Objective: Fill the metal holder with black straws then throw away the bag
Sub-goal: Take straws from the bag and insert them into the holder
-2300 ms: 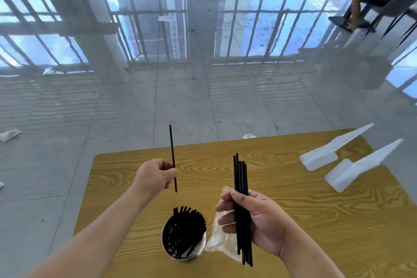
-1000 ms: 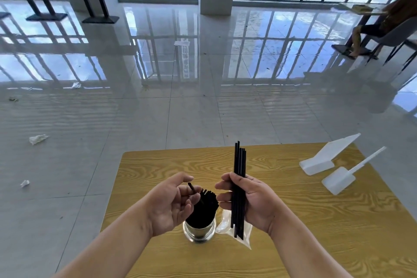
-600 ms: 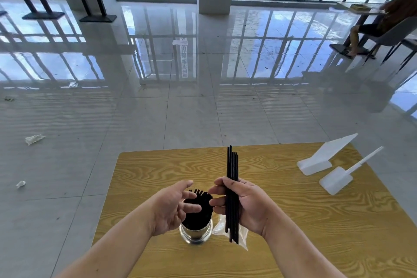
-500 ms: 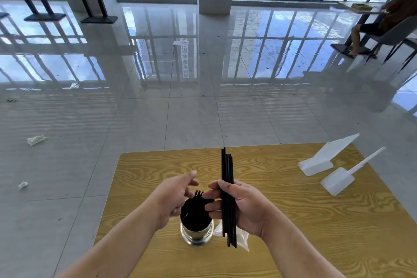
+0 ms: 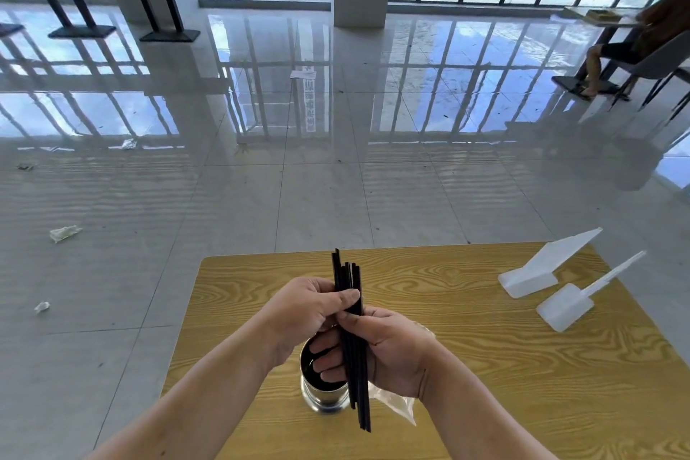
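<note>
Now your right hand point(image 5: 392, 351) is closed around a bundle of black straws point(image 5: 349, 288), held nearly upright with its long axis running top to bottom. Your left hand point(image 5: 302, 306) pinches the bundle's upper part, fingers point(image 5: 349, 296) shut on it. The metal holder point(image 5: 324, 394) stands on the counter point(image 5: 485, 366) directly below both hands, already partly filled. The clear bag point(image 5: 395, 403) lies just beside it, under your right wrist. The straws' lower ends hang in front of the holder's rim, so lift before you lower them in.
</note>
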